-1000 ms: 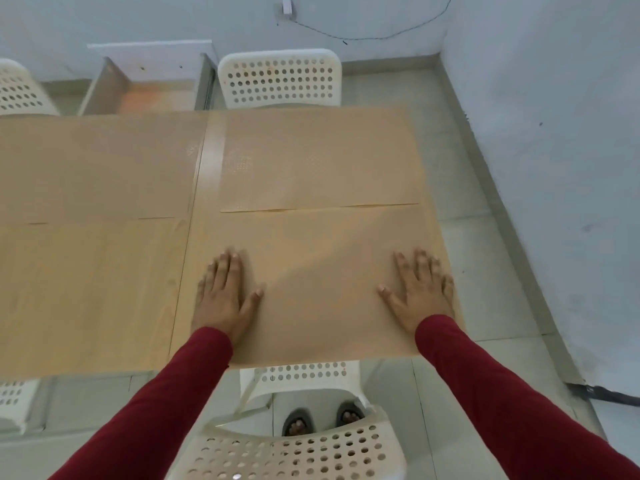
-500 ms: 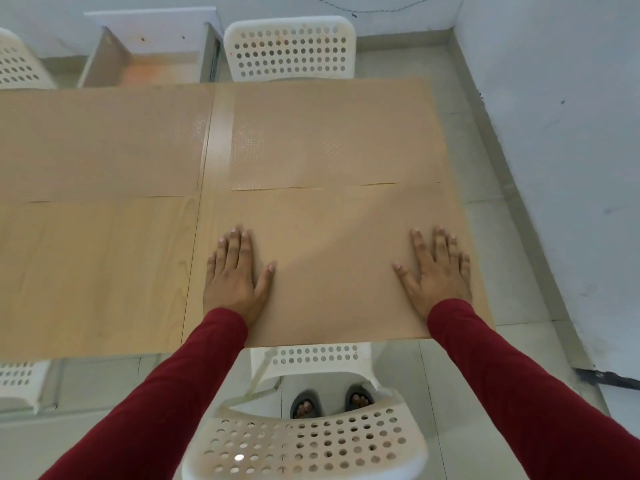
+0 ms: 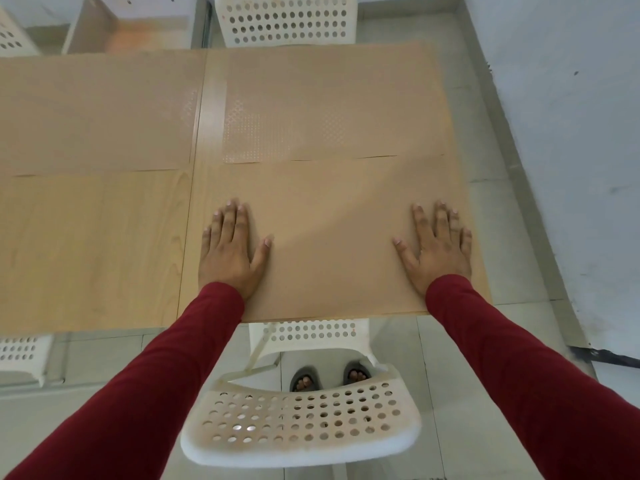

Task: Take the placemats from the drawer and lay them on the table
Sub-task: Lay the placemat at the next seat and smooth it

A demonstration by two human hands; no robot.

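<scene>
A tan placemat (image 3: 332, 244) lies flat on the near right part of the light wooden table (image 3: 90, 251). My left hand (image 3: 230, 251) rests palm down on its left side, fingers spread. My right hand (image 3: 434, 249) presses flat on its right side, close to the table's right edge. A second tan placemat (image 3: 332, 105) lies beyond it at the far right, and a third (image 3: 97, 112) covers the far left. Neither hand holds anything. The open drawer (image 3: 114, 32) shows past the far edge at the upper left.
A white perforated chair (image 3: 298, 424) stands right in front of me, under the near edge, with my feet in sandals below. Another white chair (image 3: 287, 19) is at the far side. More chairs sit at the left. A white wall (image 3: 571, 133) runs along the right.
The view has tilted down, so the table sits higher in frame. Both hands stay flat on the near placemat, spread about as before.
</scene>
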